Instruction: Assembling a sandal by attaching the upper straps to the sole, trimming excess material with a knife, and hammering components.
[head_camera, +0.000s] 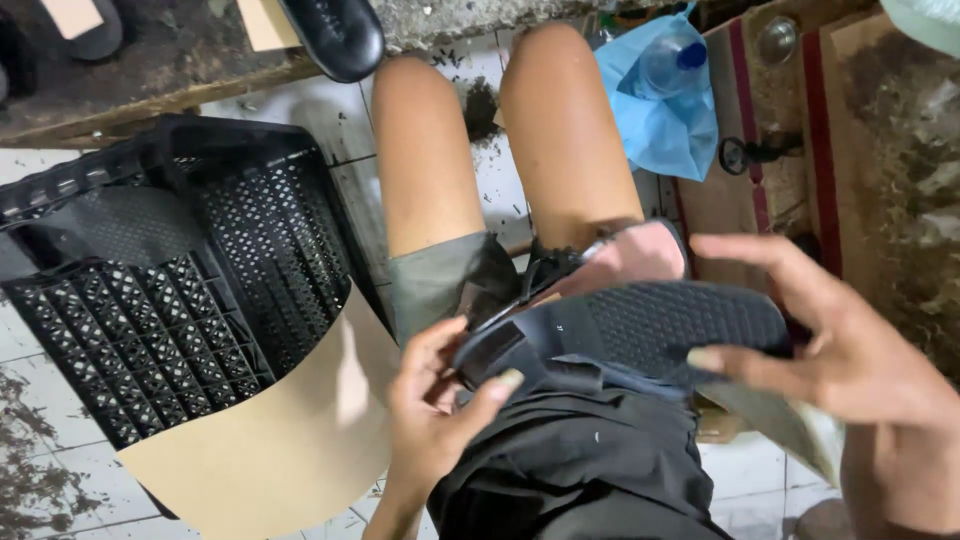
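A black sandal (640, 325) with a textured sole lies across my lap, sole side up. My left hand (435, 400) grips its strap end at the left, thumb pressed over the edge. At the sandal's right end, my right hand (840, 350) touches it with the thumb, while the fingers spread apart above it. A black cloth (580, 460) covers my lap under the sandal.
A black perforated plastic crate (170, 290) stands on the tiled floor at left, with a tan cardboard sheet (270, 440) leaning over its near corner. Another black sandal (335, 35) lies on the ledge ahead. A blue plastic bag (665, 110) with a bottle sits at the upper right.
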